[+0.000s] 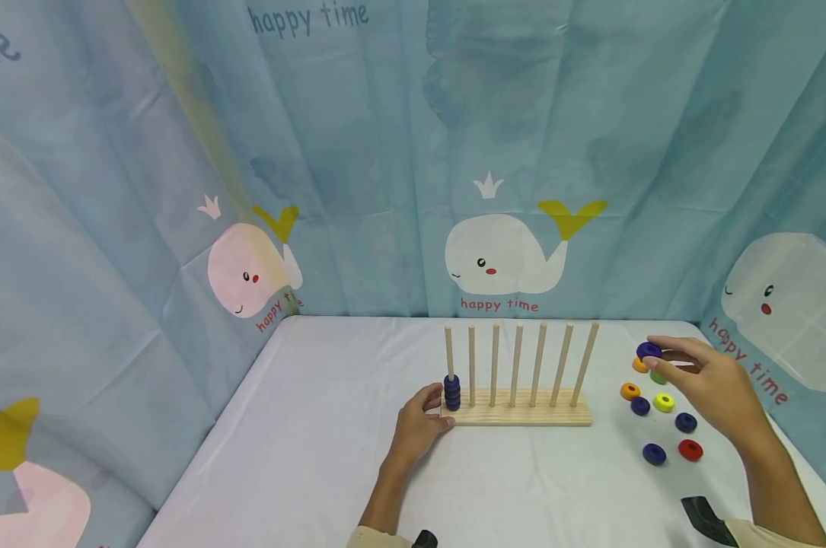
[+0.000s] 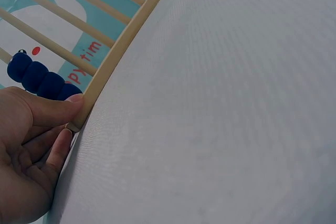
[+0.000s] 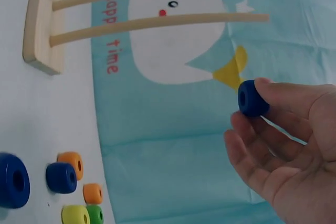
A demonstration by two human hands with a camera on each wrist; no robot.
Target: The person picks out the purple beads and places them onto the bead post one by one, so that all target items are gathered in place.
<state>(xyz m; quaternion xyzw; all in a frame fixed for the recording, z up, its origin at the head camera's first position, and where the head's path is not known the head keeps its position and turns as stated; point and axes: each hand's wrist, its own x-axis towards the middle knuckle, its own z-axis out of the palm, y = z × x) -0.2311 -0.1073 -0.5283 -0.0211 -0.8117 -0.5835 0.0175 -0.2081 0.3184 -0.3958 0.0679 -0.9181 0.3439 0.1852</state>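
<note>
A wooden pegboard [image 1: 515,416] with a row of upright pegs stands on the white table. Several dark blue beads [image 1: 452,393] are stacked on its leftmost peg. My left hand [image 1: 416,426] grips the board's left end, thumb at the front edge, as the left wrist view shows closely. Off to the right, my right hand [image 1: 717,384] pinches a blue bead [image 3: 253,98] between thumb and fingers, raised above the loose beads. The hole of this bead faces sideways in the right wrist view. The other pegs carry no beads.
Loose beads lie on the table right of the board: a red bead [image 1: 690,450], a yellow bead [image 1: 663,403], an orange bead [image 1: 629,391], a green bead [image 3: 95,214] and several blue ones. A blue whale-print curtain [image 1: 371,251] hangs behind the table.
</note>
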